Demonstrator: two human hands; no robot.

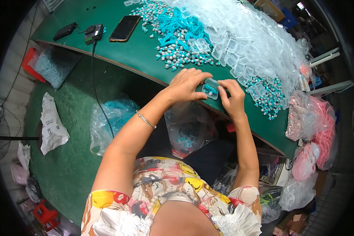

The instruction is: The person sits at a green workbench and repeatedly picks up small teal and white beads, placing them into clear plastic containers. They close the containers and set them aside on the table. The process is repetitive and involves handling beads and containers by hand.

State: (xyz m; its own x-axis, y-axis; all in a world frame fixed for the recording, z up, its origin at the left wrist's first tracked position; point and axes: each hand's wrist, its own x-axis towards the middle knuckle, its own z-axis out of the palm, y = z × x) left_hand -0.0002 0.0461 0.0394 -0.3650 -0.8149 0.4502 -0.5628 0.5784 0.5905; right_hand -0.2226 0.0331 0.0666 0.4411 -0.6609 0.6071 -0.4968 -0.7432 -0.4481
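Note:
At the table's near edge, both hands hold one small clear plastic case (210, 91). Its lid stands up at the far side, and teal cord lies inside. My left hand (187, 84) grips the left side, thumb at the near corner and fingers bent over the far one. My right hand (233, 98) pinches the right side near the lid, between thumb and fingers. Beyond my left hand lies a heap of small grey-and-teal plugs (173, 59), like earplugs, with teal cords (181, 23) piled behind. To the right of my right hand is another heap of plugs (273, 92).
Many clear plastic cases (240, 29) are heaped across the green table (145, 49). A phone (124, 28) and a small black device (93, 33) with a hanging cable lie at left. Bags with pink cords (324, 137) hang at the right end. A clear bag (188, 126) sits below the edge.

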